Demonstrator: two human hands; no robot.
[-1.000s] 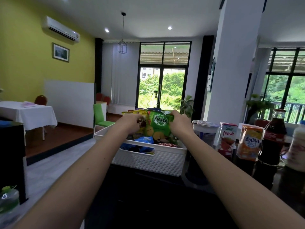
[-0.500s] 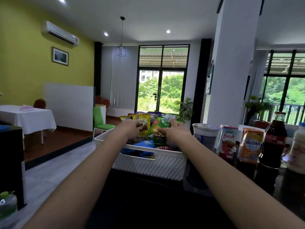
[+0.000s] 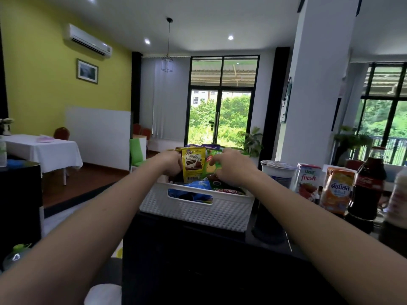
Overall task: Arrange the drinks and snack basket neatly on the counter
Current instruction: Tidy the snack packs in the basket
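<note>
Both hands reach into the white snack basket (image 3: 193,211) on the dark worktop (image 3: 198,260). Left hand (image 3: 170,161) grips the yellow packet (image 3: 193,167); right hand (image 3: 231,167) grips the green packet (image 3: 211,167). Right of the basket stand a white cup (image 3: 278,176), two juice cartons (image 3: 308,181) and a cola bottle (image 3: 366,186).

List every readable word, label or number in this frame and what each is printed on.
"Unif fresh": red-and-white juice carton.
Thai brand lettering, white on blue: orange juice carton.
Red script label, too blurred to read: dark cola bottle.
Yellow snack packet: lettering and barcode too small.
Green snack packet: unreadable.
</note>
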